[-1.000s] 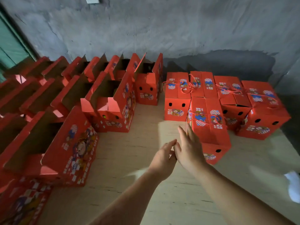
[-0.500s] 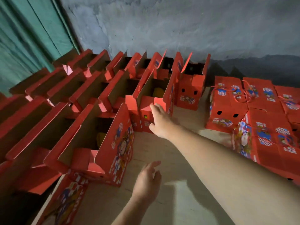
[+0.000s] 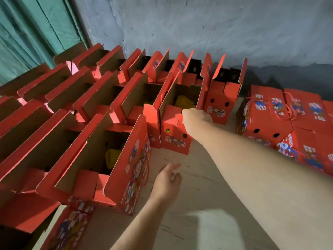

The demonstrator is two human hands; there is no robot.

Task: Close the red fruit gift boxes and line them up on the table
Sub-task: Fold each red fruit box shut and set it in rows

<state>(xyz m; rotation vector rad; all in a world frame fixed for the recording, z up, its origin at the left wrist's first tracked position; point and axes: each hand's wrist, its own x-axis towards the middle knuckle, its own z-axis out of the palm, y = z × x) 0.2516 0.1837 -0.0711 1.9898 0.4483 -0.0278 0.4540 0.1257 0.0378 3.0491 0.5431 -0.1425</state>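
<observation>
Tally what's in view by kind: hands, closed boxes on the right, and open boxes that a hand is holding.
hands: 2, the left hand and the right hand
closed boxes: 4 showing; the frame edge may hide more
open box held by the right hand: 1
total: 7

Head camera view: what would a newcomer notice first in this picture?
First, the rows of open red boxes filling the left side, flaps standing up. The right hand reaches onto the top of one open box with yellow fruit inside. On the right, closed boxes sit together near the wall.
</observation>
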